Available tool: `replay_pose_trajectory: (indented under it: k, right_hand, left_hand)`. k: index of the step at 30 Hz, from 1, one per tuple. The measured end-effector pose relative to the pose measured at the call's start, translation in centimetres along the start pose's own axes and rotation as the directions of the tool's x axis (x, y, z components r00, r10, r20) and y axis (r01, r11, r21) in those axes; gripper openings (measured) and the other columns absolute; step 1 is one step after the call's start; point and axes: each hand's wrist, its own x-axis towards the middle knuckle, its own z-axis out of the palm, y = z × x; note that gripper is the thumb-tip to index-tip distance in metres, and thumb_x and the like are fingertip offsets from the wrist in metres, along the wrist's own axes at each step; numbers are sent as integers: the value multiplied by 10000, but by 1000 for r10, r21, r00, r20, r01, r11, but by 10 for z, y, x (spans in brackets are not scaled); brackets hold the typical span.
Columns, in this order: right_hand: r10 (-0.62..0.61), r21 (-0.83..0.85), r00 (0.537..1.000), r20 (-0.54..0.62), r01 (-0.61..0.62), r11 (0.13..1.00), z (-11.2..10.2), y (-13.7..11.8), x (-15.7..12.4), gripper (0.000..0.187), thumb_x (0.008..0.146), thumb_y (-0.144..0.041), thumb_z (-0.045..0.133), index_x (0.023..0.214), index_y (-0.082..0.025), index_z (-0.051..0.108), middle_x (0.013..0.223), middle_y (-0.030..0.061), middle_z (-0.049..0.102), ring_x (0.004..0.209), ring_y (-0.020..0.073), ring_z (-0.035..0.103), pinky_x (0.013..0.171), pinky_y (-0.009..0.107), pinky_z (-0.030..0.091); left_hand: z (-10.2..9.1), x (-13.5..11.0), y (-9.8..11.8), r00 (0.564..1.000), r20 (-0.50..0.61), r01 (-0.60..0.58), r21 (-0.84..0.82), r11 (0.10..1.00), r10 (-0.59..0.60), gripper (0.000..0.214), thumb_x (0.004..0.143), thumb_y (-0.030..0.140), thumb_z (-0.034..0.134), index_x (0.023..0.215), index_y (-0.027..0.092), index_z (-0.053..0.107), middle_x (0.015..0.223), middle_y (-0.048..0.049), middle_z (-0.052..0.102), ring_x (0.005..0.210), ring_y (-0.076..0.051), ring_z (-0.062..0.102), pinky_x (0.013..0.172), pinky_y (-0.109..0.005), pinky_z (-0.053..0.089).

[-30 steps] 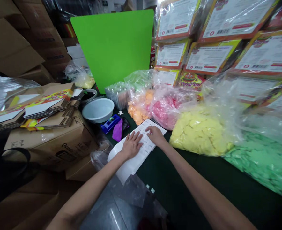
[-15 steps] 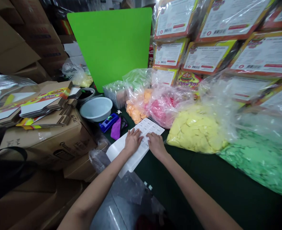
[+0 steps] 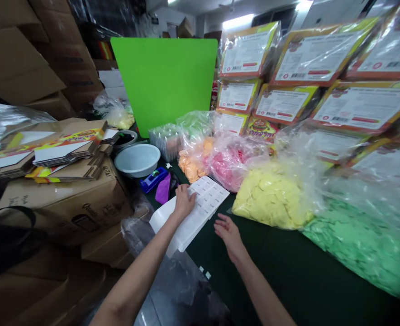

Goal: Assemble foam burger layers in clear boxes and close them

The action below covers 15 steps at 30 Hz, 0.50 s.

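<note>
A stack of white label sheets [image 3: 205, 203], printed in a grid, lies slantwise on the dark green table [image 3: 268, 267]. My left hand [image 3: 185, 202] rests flat on the left side of the sheets, fingers stretched out and not gripping. Just right of the stack, my right hand [image 3: 229, 233] hovers over the table with fingers loosely apart and nothing in them. Beside the upper left of the sheets are a purple cloth-like piece [image 3: 163, 188] and a blue tape dispenser [image 3: 154, 179]. Two small white label bits [image 3: 204, 272] sit at the table's near edge.
Clear bags hold orange [image 3: 191, 165], pink [image 3: 225, 168], yellow [image 3: 273, 194] and green pieces [image 3: 359, 240]. A pale blue basin [image 3: 137, 160] stands left, by folded cartons [image 3: 64, 151] on a cardboard box [image 3: 67, 208]. Behind are a green board [image 3: 166, 81] and wrapped boxes [image 3: 297, 102].
My right hand has come off the label sheets and moved down and to the right, its fingers apart. My left hand stays on the sheets. The view has tilted up slightly.
</note>
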Motion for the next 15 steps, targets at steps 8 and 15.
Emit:
replay_pose_trajectory:
  k: [8,15]
  right_hand:
    - [351,340,932,90,-360,869,21,4,17,432,577,-225,759,937,-270,524,808,12,697,984,260,699,908,457,568]
    - [370,360,917,151,-400,843,6,2,6,387,616,-201,770,928,-292,561,919,20,726,1105,269,658,896,506,572]
  left_hand:
    - [-38,41,-21,902,356,251,32,967,-246,546,645,412,847,1095,159,669,1147,-126,736,1080,-298,691,864,-295,527]
    - [-42,33,-8,844,429,360,-10,933,-321,584,530,400,903,986,105,689,1106,-185,747,1089,-389,693,849,-359,555]
